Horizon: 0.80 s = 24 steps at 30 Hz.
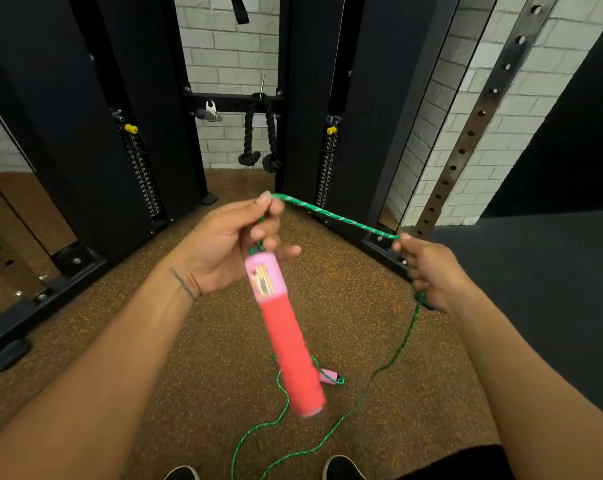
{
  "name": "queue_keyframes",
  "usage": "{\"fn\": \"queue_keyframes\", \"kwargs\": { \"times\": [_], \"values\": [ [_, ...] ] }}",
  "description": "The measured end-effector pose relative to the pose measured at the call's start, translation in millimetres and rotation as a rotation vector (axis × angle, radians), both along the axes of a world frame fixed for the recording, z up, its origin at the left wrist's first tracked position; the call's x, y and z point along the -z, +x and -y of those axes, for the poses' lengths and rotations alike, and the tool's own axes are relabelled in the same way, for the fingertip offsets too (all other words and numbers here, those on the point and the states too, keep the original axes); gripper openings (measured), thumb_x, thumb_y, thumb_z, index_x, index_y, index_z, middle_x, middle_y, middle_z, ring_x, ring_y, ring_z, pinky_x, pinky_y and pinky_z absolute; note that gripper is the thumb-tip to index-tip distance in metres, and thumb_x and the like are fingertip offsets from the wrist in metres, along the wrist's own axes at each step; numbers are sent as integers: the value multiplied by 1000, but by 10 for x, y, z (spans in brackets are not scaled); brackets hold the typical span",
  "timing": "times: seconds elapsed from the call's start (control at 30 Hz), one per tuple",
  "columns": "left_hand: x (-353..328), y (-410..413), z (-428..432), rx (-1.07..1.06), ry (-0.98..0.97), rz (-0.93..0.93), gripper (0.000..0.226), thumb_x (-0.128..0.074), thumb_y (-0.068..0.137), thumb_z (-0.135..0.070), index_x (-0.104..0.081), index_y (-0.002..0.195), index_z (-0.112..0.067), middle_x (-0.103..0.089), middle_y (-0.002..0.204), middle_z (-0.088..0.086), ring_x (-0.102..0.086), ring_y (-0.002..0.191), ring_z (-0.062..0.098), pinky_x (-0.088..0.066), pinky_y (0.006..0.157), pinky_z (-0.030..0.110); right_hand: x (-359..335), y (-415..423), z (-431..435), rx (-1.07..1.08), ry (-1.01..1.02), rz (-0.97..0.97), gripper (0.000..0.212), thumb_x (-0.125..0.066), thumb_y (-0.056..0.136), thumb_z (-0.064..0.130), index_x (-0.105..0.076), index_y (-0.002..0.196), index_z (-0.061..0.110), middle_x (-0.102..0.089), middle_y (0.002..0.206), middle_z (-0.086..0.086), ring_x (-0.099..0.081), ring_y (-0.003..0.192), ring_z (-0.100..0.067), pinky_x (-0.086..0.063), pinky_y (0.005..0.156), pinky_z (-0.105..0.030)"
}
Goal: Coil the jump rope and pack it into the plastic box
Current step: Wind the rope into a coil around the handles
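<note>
while the left hand (223, 244) pinches the jump rope (334, 216) just above its red and pink handle (282, 330), thumb and fingers curled round the cord, the handle hangs free below, tilted and a little blurred. behind its lower end the second handle (328, 375) lies on the brown floor (137, 358) among loose bends of cord. from that pinch one taut length runs across to the right hand (428, 271), which is closed round it; from there the slack drops to the floor. no plastic box is in view. this looks like the first loop of the coil, hardly begun. to do it well, i would carry the right hand's length over to the left and lay it in the same pinch, keep every loop the same size, let the cord slide through the right fist rather than yank it, and untwist kinks as they come.
</note>
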<state>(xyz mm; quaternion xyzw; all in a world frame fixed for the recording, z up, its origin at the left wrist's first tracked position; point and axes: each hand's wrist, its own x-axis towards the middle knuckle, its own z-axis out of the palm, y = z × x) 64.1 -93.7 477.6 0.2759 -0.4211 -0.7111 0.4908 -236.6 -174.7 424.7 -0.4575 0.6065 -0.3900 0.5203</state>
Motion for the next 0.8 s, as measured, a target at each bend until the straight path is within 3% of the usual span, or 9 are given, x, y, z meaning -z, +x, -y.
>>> {"fn": "queue_keyframes", "kwargs": {
  "times": [0.13,0.23,0.37,0.57,0.63,0.7,0.73,0.77,0.8],
  "values": [
    [-70,-65,-13,-109,-8,-82,33,-46,94,-16,-64,120,-8,-60,69,-5,-62,60,6,-60,76,35,118,31,-52,-210,75,-307,31,-51,101,40,-72,99,17,-39,62,8,-26,49,-9,-21,41,-23],
    [-93,-66,-29,-145,-25,-87,39,-43,97,-15,-58,132,-4,-75,96,4,-73,80,10,-58,85,36,116,130,-146,-483,143,-458,24,-55,99,33,-74,98,18,-46,64,7,-35,51,-8,-30,46,-22],
    [-55,-73,3,-297,-19,-41,43,-41,98,-3,-46,140,-4,-67,128,12,-70,107,16,-50,101,42,111,321,-342,-880,273,-422,21,-59,98,20,-74,110,10,-60,74,6,-49,63,-4,-40,58,-19],
    [164,-11,146,-501,-88,471,69,-43,94,13,-20,154,-12,-58,139,9,-64,115,10,-52,86,22,-91,481,-568,-1099,199,-152,39,-56,98,6,-65,131,26,-44,69,3,-39,59,-4,-27,53,-20],
    [229,10,168,-460,-105,619,72,-40,94,15,-18,154,-15,-54,143,6,-61,119,9,-50,84,18,-185,488,-633,-1126,136,-124,37,-57,98,7,-66,131,22,-40,70,-9,-33,58,-5,-27,54,-19],
    [277,12,175,-396,-128,750,71,-40,94,15,-19,154,-16,-50,147,5,-58,123,9,-48,91,19,-263,480,-692,-1157,71,-114,32,-59,98,11,-69,126,21,-51,82,-27,-25,62,-13,-23,56,-22],
    [302,5,170,-357,-155,828,69,-42,96,12,-20,154,-16,-49,148,3,-56,125,9,-46,98,22,-287,478,-710,-1157,37,-104,29,-59,98,12,-69,125,19,-63,85,-20,-24,64,-15,-21,58,-26],
    [326,-13,158,-316,-179,907,66,-43,97,8,-21,154,-17,-49,148,1,-56,125,9,-44,102,25,-314,487,-726,-1146,9,-92,28,-57,99,12,-68,124,14,-69,76,3,-27,63,-11,-20,60,-27],
    [343,-46,140,-272,-198,977,62,-44,98,5,-23,152,-16,-49,148,0,-56,124,10,-44,101,25,-320,496,-722,-1130,-15,-79,28,-54,100,13,-66,125,9,-64,66,17,-33,61,-5,-23,60,-25]
  ]
}}
